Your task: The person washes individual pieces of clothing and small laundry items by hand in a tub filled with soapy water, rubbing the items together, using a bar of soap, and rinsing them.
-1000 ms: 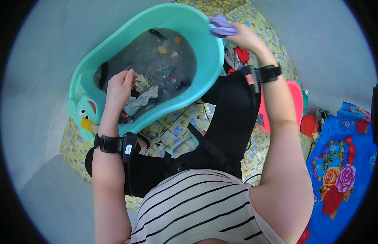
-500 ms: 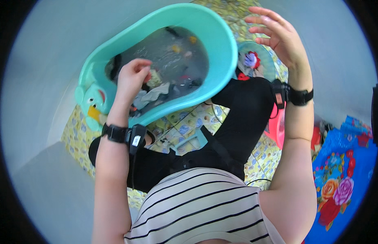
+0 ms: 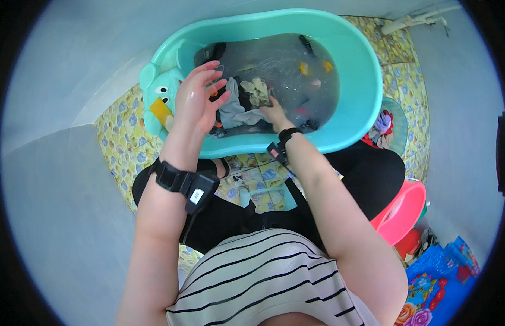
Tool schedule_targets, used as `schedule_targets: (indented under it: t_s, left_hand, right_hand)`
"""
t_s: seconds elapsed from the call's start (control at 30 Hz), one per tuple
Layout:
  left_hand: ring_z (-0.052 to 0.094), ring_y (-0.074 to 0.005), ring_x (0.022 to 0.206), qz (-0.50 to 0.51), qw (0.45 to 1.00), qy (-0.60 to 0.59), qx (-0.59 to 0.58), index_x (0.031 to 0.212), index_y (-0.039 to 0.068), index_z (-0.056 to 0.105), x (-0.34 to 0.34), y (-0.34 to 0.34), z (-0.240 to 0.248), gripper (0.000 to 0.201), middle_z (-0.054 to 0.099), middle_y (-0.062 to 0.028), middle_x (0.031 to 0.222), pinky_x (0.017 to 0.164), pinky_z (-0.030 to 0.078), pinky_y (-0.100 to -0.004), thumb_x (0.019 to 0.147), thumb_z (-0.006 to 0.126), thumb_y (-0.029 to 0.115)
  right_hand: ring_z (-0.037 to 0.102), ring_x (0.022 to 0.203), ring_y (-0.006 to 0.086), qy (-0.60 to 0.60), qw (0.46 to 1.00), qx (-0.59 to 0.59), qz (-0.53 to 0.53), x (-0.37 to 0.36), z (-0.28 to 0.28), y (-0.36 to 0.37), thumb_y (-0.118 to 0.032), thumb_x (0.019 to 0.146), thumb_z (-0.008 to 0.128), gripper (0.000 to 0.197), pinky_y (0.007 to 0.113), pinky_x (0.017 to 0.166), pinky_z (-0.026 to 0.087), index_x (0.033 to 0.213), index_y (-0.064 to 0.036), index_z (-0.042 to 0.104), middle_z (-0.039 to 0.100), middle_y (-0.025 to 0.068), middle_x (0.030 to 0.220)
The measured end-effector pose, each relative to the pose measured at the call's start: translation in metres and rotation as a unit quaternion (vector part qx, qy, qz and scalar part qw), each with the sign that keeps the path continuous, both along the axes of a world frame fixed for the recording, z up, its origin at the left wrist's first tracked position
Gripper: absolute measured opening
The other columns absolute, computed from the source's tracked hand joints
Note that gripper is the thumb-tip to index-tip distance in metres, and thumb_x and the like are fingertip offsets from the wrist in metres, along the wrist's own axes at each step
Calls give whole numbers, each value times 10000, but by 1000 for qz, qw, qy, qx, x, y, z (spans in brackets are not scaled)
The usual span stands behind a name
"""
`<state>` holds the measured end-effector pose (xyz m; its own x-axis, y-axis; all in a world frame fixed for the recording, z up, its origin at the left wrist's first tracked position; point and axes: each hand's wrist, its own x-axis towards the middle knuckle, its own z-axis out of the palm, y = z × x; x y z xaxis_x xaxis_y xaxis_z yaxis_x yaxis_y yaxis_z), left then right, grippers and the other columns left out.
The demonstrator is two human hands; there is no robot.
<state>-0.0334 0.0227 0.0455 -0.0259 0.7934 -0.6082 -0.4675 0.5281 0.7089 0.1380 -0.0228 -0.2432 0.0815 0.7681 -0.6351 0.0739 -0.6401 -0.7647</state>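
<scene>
A turquoise baby tub (image 3: 357, 65) holds murky grey water with soaked clothes. My left hand (image 3: 198, 100) hovers over the tub's near left part, fingers spread and nothing in them. Below its fingertips a pale grey cloth (image 3: 236, 111) lies bunched in the water. Beside that is a crumpled beige cloth (image 3: 256, 91). At the right edge of the beige cloth is my right hand (image 3: 274, 114), its fingertips closed on it as far as they show; part of the fingers is hidden. Small yellow pieces (image 3: 304, 68) and dark cloths float farther right.
A cartoon animal face (image 3: 161, 95) decorates the tub's left end. Right of the tub stands a clear green basin (image 3: 399, 127) with colourful cloths. A pink bucket (image 3: 407, 212) and a blue flowered fabric (image 3: 442, 277) lie near my right side. A white pipe (image 3: 415, 22) runs at the far right.
My right hand has come from above the right-hand basin down into the tub, to the beige cloth. My left hand has opened from a curl. The view has shifted, putting the tub farther right.
</scene>
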Motion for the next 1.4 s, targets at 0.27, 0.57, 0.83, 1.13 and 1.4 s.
schedule_targets:
  t_s: [0.27,0.57,0.83,1.13,1.4]
  left_hand:
    - [481,-224,923,-15,998,-38,-45,1079,10,479,-21,-20,-4,305,489,-101,981,797,444,-399,811,513,151]
    - [507,-196,887,-16,998,-63,-24,1016,-1,513,-23,-14,-11,222,523,-99,955,779,453,-365,822,482,102]
    - [524,-187,855,-23,999,-43,-1,998,-18,519,-20,-16,0,215,536,-92,926,762,451,-329,827,478,105]
    - [531,-162,824,-23,998,-63,-4,966,-17,535,-19,-10,-1,185,545,-90,937,734,455,-301,823,472,82]
    - [528,-159,827,-45,998,-47,-8,964,-7,550,-25,-19,-16,193,546,-83,897,725,445,-282,817,479,95]
  right_hand:
    - [387,1143,408,-202,932,-80,289,-38,8,6,-369,577,729,967,401,922,359,1358,-154,200,366,281,1238]
    - [472,488,160,113,987,-117,-8,-51,12,30,-28,639,584,111,282,436,377,740,-27,539,507,37,631]
    - [572,842,290,-156,947,-70,273,-8,24,19,-224,700,594,331,358,716,442,963,-30,536,585,176,868]
    - [551,948,326,-217,953,19,212,-47,8,40,-179,758,546,272,404,805,436,1013,-85,569,595,155,961]
    - [562,801,187,437,890,-81,-100,-12,128,36,-155,812,426,290,314,669,460,1060,-38,518,573,70,953]
